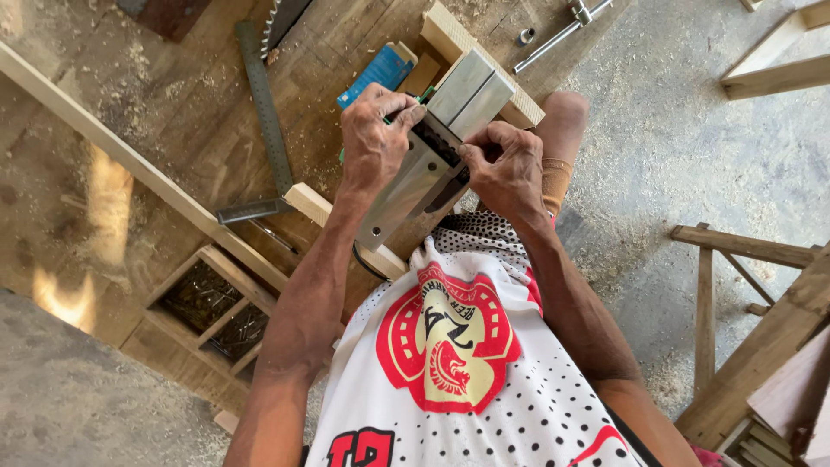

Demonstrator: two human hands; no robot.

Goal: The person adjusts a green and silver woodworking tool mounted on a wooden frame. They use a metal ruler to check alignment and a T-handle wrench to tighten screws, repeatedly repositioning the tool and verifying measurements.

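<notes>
A grey metal power planer (pixel 437 138) lies upside down on the wooden workbench (pixel 199 95), its flat sole facing up. My left hand (pixel 373 138) is closed on a green-handled tool (pixel 421 98) at the planer's cutter slot. My right hand (pixel 506 164) pinches at the dark cutter area on the other side of the slot. A black cord runs from the planer's near end toward me.
A steel square (pixel 264 112) lies on the bench left of my hands, a blue box (pixel 380 73) behind them. A wooden tray of nails (pixel 216 311) sits lower left. A saw blade (pixel 281 22), a metal rod (pixel 558 35) and timber frames (pixel 743 251) surround me.
</notes>
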